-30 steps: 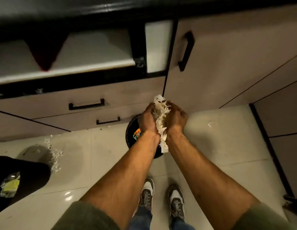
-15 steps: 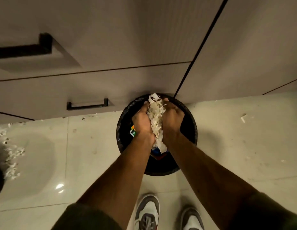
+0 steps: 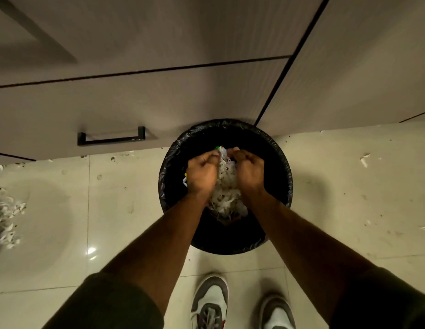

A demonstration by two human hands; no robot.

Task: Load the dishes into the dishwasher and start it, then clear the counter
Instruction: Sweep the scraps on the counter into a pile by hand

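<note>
A round bin lined with a black bag stands on the floor against the lower cabinets. Both my hands are inside its mouth. My left hand and my right hand have curled fingers and press a bundle of white shredded scraps between them. The scraps hang down below the palms into the bin, where some colourful packaging shows behind my left hand.
Beige drawer fronts with a black handle rise behind the bin. More white scraps lie scattered on the glossy tile floor at the far left, and small bits to the right. My two shoes stand just before the bin.
I have bent down over the bin, so the view closed in on it. My hands sank with the scraps from above the rim into the bin's mouth.
</note>
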